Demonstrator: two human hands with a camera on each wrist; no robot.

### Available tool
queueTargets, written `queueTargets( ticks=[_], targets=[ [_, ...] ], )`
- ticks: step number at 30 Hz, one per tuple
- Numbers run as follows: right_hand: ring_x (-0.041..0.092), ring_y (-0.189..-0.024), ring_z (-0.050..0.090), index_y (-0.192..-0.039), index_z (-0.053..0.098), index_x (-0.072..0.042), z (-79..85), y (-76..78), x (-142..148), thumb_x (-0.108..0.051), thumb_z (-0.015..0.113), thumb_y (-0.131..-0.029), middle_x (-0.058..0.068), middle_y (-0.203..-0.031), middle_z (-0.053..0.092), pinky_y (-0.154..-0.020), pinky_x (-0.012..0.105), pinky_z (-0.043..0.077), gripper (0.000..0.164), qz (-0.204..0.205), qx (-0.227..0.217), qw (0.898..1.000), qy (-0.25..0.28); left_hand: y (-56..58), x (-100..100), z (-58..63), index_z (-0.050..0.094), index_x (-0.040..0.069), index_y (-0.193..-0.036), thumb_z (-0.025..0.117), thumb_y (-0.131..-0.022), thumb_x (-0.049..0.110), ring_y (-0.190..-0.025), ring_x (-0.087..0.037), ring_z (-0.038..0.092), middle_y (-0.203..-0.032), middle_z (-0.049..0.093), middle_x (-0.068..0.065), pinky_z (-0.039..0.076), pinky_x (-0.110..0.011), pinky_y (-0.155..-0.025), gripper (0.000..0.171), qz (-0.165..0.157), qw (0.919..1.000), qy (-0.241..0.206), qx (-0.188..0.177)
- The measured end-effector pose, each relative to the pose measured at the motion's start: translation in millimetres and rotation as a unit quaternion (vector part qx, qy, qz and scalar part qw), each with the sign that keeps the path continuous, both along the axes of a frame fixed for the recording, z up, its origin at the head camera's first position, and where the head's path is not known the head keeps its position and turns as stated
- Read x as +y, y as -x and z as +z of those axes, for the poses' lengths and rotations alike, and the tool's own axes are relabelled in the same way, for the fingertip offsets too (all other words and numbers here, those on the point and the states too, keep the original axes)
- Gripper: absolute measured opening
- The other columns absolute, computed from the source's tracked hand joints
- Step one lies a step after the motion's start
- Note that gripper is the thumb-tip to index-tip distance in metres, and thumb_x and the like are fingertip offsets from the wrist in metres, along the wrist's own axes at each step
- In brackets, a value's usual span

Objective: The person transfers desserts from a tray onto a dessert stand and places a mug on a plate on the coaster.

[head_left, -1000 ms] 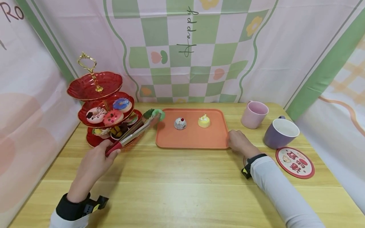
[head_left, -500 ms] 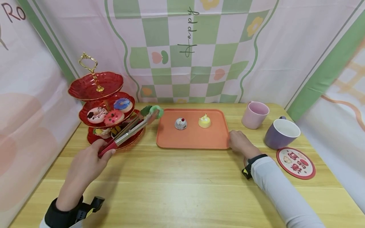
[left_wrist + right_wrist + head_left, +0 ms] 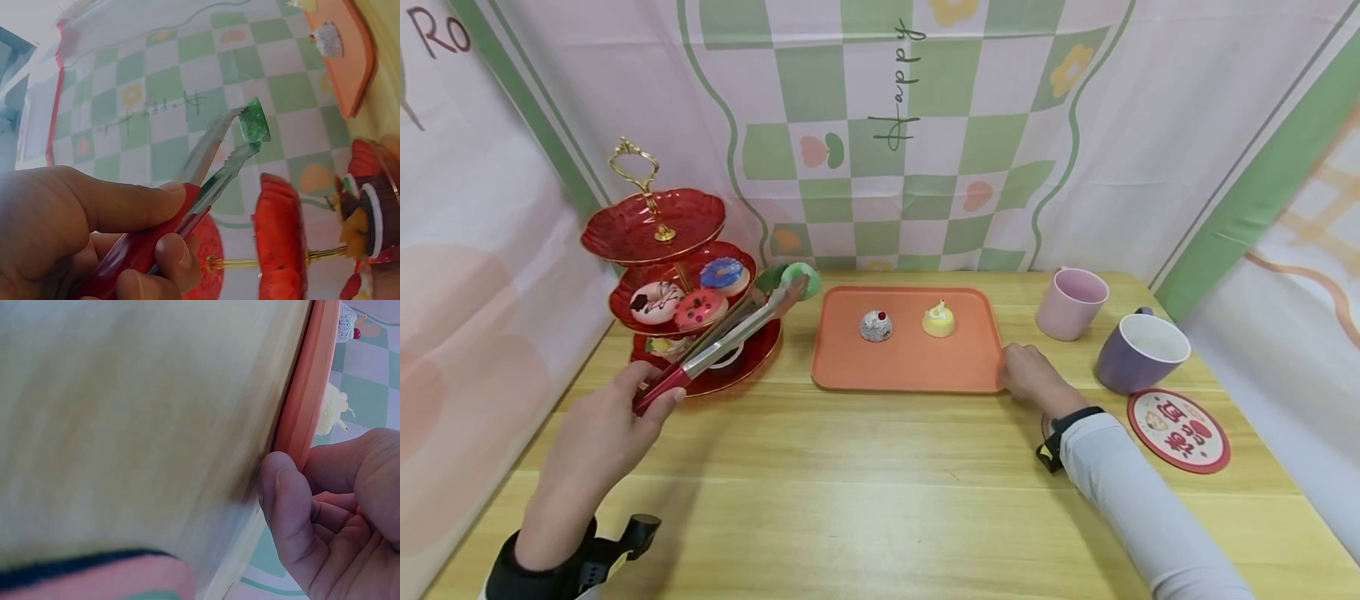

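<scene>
My left hand [image 3: 591, 442] grips the red handles of metal tongs [image 3: 724, 340]. Between the tong tips is a small green cake-like piece [image 3: 255, 122], held in the air beside the three-tier red stand [image 3: 621, 237]. Several toy doughnuts, among them a pink one [image 3: 700, 309], lie on the middle tier. Part of the lowest tier is hidden behind the tongs. At the right end of the orange tray [image 3: 910, 371], my right hand [image 3: 1036, 379] pinches the rim between thumb and finger. A grey-white cake [image 3: 876, 327] with a red berry and a yellow cake [image 3: 938, 320] sit on that tray.
A pink mug [image 3: 1070, 304] and a purple mug [image 3: 1141, 352] stand right of the tray. In front of the purple mug lies a round red-rimmed coaster [image 3: 1178, 431]; another is partly hidden under my right wrist. A patterned cloth [image 3: 865, 167] hangs behind the table.
My left hand has drawn left and nearer to me with the tongs. The green piece has risen and shifted slightly left, away from the tray. My right hand stays at the tray's rim.
</scene>
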State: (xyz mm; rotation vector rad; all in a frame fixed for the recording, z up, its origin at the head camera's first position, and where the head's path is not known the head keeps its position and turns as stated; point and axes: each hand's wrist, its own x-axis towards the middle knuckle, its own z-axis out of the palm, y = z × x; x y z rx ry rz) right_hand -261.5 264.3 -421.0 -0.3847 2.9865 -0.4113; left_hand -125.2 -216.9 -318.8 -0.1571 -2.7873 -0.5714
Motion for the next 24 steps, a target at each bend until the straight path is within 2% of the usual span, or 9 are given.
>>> queueTargets(
  ticks=[5, 14, 18, 24],
  targets=[
    [0.019, -0.050, 0.047, -0.057, 0.045, -0.008, 1.0, -0.8, 1, 0.006, 0.050, -0.077, 0.004, -0.054, 0.044, -0.046, 0.028, 0.038, 0.025, -0.004, -0.004, 1.000, 0.001, -4.4, -3, 4.9, 0.055, 0.001, -0.096, 0.068, -0.087, 0.022, -0.045, -0.016, 0.040, -0.059, 0.048, -0.002, 0.030, -0.032, -0.041, 0.026, 0.007, 0.9995, 0.001, 0.032],
    [0.020, -0.051, 0.047, -0.058, 0.046, -0.007, 2.6, -0.8, 0, 0.006, 0.050, -0.077, 0.005, -0.055, 0.045, -0.047, 0.029, 0.038, 0.024, -0.007, -0.013, 1.000, 0.000, -12.0, -4, 12.1, 0.056, 0.004, -0.099, 0.069, -0.085, 0.021, -0.046, -0.016, 0.038, -0.059, 0.048, -0.002, 0.028, -0.031, -0.042, 0.025, 0.023, 0.9974, -0.002, 0.068],
    [0.020, -0.051, 0.046, -0.059, 0.047, -0.007, 2.1, -0.8, 0, 0.006, 0.050, -0.077, 0.005, -0.056, 0.045, -0.046, 0.028, 0.037, 0.023, -0.006, -0.011, 1.000, -0.002, -13.4, -4, 15.7, 0.056, 0.003, -0.099, 0.069, -0.085, 0.021, -0.046, -0.016, 0.038, -0.061, 0.051, -0.002, 0.028, -0.032, -0.042, 0.026, 0.023, 0.9969, -0.003, 0.075],
    [0.021, -0.052, 0.048, -0.061, 0.048, -0.006, 1.8, -0.7, 0, 0.006, 0.049, -0.079, 0.006, -0.057, 0.046, -0.047, 0.029, 0.039, 0.021, -0.008, -0.010, 1.000, -0.004, -13.6, -3, 21.7, 0.057, 0.002, -0.100, 0.069, -0.085, 0.019, -0.046, -0.018, 0.037, -0.058, 0.046, -0.002, 0.026, -0.032, -0.042, 0.026, 0.030, 0.9950, -0.001, 0.095]
  ],
)
